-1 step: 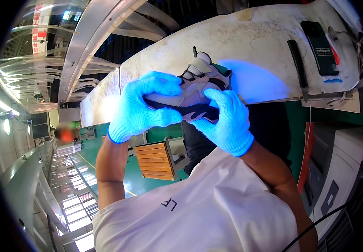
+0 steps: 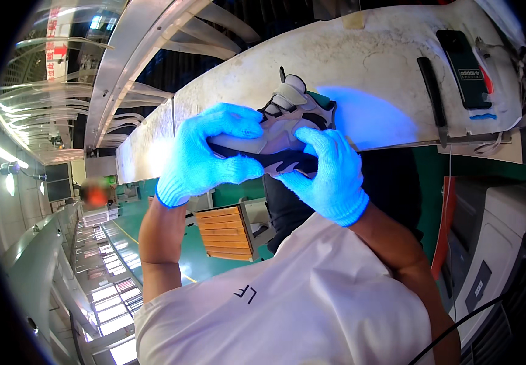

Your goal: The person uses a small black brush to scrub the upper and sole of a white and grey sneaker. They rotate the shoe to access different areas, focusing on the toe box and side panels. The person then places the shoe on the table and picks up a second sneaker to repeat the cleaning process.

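I hold a grey and white sneaker (image 2: 288, 112) with a dark sole just over the near edge of a worn white worktable (image 2: 372, 55). My left hand (image 2: 211, 152), in a bright blue glove, wraps around the shoe's left side and sole. My right hand (image 2: 330, 176), gloved the same way, grips the dark sole from below on the right. The shoe lies on its side, sole toward me. A bluish glow falls on the table beside it.
On the table to the right lie a long dark tool (image 2: 432, 91), a dark flat case (image 2: 463, 61) and a small blue piece (image 2: 482, 115). A wooden slatted stool (image 2: 223, 231) stands below. A white machine (image 2: 500, 243) is at the right. A person (image 2: 96, 194) is far off left.
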Motion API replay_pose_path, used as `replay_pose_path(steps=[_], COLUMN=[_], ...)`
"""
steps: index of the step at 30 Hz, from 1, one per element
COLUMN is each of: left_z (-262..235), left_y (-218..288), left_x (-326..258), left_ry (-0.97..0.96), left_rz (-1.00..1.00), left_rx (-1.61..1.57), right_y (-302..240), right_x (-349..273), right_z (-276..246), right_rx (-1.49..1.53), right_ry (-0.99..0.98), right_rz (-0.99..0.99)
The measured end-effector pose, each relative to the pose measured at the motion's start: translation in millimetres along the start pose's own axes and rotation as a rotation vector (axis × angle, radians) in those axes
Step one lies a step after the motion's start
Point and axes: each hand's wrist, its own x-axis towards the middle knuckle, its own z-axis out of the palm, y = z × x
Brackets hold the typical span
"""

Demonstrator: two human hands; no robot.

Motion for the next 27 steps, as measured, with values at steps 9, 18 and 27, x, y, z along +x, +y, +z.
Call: replay_pose_path(steps=[9, 18, 27], left_z=[-10, -23, -8], left_y=[-12, -25, -9], left_x=[11, 21, 85], left_ry=[-0.049, -0.142, -0.526], left_rz=[0.013, -0.100, -0.538], left_rx=[-0.024, -0.075, 0.372], right_y=[13, 22, 17], right_x=[9, 13, 10], right_z=[2, 10, 23], right_rx=[-0.001, 0.004, 0.018], right_ry=[-0.019, -0.008, 0.044], right_rz=[0.008, 0.016, 0.004])
